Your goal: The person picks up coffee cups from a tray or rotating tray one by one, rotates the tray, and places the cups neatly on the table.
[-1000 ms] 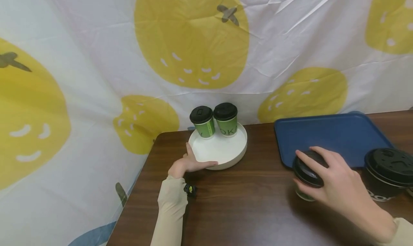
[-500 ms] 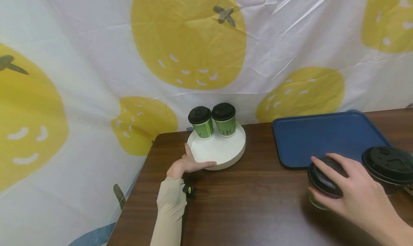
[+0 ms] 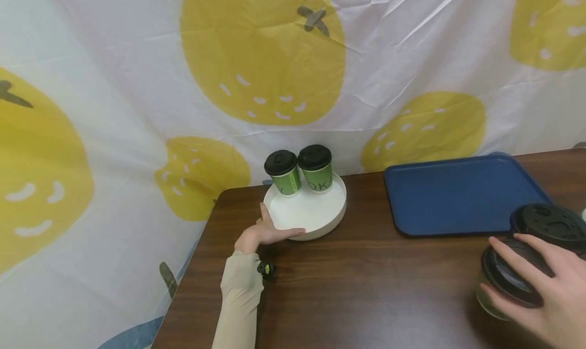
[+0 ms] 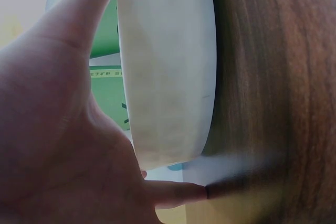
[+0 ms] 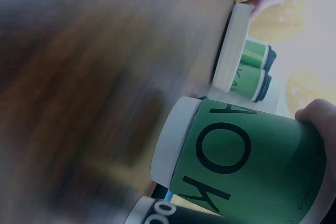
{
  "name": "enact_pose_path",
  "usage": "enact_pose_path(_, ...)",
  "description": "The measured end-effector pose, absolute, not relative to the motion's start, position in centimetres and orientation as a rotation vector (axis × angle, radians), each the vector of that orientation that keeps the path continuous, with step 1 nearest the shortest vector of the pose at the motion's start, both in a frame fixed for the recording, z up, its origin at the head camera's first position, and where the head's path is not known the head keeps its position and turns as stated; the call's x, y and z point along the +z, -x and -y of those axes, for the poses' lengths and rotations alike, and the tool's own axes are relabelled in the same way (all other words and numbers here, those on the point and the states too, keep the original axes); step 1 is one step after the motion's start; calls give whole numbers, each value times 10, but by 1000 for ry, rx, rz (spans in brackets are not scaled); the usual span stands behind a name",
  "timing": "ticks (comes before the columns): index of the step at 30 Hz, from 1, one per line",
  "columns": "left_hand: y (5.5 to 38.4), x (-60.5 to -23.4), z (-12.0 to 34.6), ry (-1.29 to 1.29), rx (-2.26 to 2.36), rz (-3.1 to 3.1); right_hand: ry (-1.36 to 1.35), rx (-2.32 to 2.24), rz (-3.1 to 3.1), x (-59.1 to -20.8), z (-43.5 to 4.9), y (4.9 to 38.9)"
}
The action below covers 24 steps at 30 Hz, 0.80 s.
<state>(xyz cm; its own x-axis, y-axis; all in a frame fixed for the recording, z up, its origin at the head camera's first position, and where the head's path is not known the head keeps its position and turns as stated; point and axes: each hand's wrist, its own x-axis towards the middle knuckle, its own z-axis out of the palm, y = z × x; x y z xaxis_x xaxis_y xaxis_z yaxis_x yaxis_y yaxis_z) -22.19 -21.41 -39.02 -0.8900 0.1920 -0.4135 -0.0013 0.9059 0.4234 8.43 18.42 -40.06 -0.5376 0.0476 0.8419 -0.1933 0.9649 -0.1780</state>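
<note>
Right wrist: lettering (image 5: 200, 149) on held cup (image 5: 275, 156); head: its black lid (image 3: 506, 274).

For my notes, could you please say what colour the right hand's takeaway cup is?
The takeaway cup is mainly green with dark lettering, clearest in the right wrist view.

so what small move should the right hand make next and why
Probably lower the green cup onto the table by the black cup: the right hand holds it from above, close to that cup, and its base seems clear of the surface.
</note>
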Motion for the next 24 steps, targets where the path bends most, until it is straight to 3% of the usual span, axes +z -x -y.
enact_pose_path(24,223,-391,215,-144,595,-2597,58,473,1953,-432,-214,-104)
